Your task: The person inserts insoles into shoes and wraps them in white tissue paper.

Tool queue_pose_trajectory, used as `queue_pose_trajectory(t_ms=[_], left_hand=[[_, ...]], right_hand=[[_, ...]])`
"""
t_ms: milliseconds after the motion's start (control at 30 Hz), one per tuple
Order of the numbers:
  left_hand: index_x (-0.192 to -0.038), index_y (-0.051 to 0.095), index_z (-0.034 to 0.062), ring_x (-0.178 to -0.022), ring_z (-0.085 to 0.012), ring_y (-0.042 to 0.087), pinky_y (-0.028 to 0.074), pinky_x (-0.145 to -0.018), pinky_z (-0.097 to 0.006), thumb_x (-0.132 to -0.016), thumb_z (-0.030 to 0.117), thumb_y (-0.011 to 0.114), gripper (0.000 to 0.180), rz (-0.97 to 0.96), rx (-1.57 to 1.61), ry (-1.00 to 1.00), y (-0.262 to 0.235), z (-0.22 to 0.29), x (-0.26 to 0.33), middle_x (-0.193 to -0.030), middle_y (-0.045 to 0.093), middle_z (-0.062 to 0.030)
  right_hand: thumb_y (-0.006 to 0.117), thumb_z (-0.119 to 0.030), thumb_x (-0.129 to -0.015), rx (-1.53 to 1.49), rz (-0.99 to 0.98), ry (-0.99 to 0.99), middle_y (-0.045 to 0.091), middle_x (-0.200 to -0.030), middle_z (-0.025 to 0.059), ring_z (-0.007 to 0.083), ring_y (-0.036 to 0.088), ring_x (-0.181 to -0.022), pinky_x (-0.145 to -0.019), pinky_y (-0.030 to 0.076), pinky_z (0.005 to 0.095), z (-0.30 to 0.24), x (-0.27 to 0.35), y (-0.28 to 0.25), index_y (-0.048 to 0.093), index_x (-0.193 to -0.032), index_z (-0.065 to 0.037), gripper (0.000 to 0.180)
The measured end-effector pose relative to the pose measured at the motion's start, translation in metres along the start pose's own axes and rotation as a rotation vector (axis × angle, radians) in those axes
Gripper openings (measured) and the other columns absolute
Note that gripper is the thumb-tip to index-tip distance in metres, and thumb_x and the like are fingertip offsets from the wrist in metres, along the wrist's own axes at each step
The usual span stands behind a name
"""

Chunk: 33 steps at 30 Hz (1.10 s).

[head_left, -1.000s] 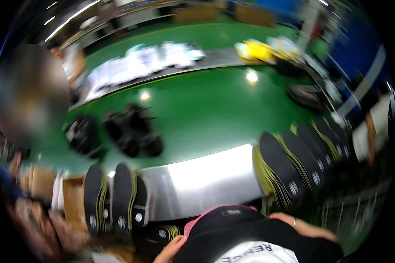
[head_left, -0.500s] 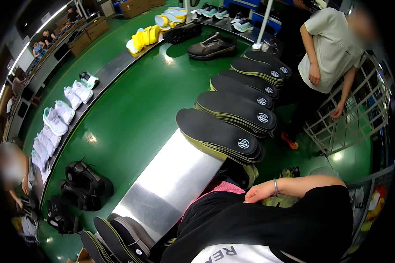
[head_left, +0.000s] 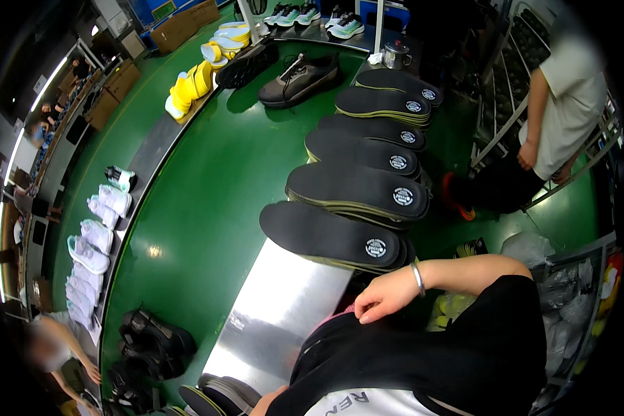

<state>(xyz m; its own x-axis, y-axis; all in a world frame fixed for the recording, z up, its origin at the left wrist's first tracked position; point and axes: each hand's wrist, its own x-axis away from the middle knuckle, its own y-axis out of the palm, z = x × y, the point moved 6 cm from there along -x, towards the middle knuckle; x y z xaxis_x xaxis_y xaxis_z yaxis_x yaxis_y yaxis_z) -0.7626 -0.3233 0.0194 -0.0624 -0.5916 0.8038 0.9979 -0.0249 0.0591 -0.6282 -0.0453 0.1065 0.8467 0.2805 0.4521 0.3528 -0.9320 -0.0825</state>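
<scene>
My right hand (head_left: pixel 387 295), with a silver bangle (head_left: pixel 418 279) at the wrist, hovers over the front of my black shirt (head_left: pixel 423 347). Its fingers are curled closed, and anything inside them is hidden. Just beyond it lies the nearest pile of black insoles (head_left: pixel 326 232), with yellow-green edges and round white marks. Only a sliver of my left hand (head_left: pixel 272 400) shows at the lower edge, its fingers out of sight. Beside it is another group of insoles (head_left: pixel 222 396). Between the two groups runs a shiny metal plate (head_left: pixel 270 305).
More insole piles (head_left: pixel 385 104) line the right side of the green table (head_left: pixel 201 180). Dark shoes (head_left: pixel 152 340) stand at left, and a brown-black shoe (head_left: pixel 301 80) at the far end. White shoes (head_left: pixel 88 255) sit on the outer ledge. A person (head_left: pixel 565 111) stands by a metal rack (head_left: pixel 596 156).
The view has shifted. My right hand has moved left, closer to the nearest insoles, its fingers still curled. Part of my left hand now shows below. The standing person is farther right.
</scene>
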Motion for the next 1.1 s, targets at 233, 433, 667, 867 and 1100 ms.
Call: queue_pose_trajectory(t_ms=[233,433,667,867,1100], left_hand=[[-0.103,0.050,-0.0011,-0.082,-0.0251,0.055,0.043,-0.072,-0.032,-0.075,0.020,0.058,0.035,0.429,-0.494,0.116,-0.085,0.107,-0.039,-0.088,0.058,-0.0160],[-0.112,0.045,0.0049,-0.104,-0.0344,0.042,0.036,-0.085,-0.043,-0.074,0.029,0.058,0.047,0.784,-0.828,0.370,-0.106,0.151,-0.113,-0.112,0.046,-0.0192],[-0.125,0.032,0.0050,-0.121,-0.0452,0.018,0.019,-0.090,-0.057,-0.061,0.059,0.058,0.087,0.730,-1.052,0.230,-0.072,0.095,-0.151,-0.130,0.022,-0.0289],[-0.127,0.032,0.0102,-0.122,-0.0425,0.021,0.022,-0.090,-0.058,-0.075,0.035,0.049,0.060,0.713,-0.972,0.149,-0.070,0.128,-0.140,-0.133,0.023,-0.0238],[-0.130,0.026,0.0096,-0.123,-0.0404,0.020,0.020,-0.095,-0.054,-0.071,0.032,0.052,0.068,0.606,-1.056,-0.099,-0.068,0.070,-0.168,-0.132,0.024,-0.0231]], right_hand=[[0.052,-0.026,-0.081,0.118,0.387,-0.194,0.059,-0.075,0.0070,0.0143,0.054,-0.066,-0.061,0.045,0.0288,-0.053,-0.006,-0.158,0.056,-0.088,-0.001,0.026],[0.055,-0.023,-0.075,0.046,0.904,0.039,0.060,-0.080,0.0110,0.0175,0.057,-0.066,-0.061,0.046,0.0297,0.006,-0.048,-0.335,0.056,-0.092,0.002,0.031],[0.055,-0.020,-0.073,0.314,1.427,0.607,0.046,-0.114,0.0161,0.0307,0.046,-0.105,-0.087,0.040,0.0376,0.086,-0.044,-0.477,0.041,-0.112,-0.001,0.045],[0.059,-0.013,-0.069,0.260,1.670,0.646,0.033,-0.127,0.0089,0.0260,0.031,-0.119,-0.092,0.034,0.0437,0.103,-0.056,-0.543,0.027,-0.125,-0.009,0.066],[0.064,-0.015,-0.064,0.181,1.550,0.742,0.033,-0.129,0.0064,0.0225,0.030,-0.121,-0.095,0.030,0.0425,0.116,-0.063,-0.592,0.023,-0.129,-0.012,0.077]])
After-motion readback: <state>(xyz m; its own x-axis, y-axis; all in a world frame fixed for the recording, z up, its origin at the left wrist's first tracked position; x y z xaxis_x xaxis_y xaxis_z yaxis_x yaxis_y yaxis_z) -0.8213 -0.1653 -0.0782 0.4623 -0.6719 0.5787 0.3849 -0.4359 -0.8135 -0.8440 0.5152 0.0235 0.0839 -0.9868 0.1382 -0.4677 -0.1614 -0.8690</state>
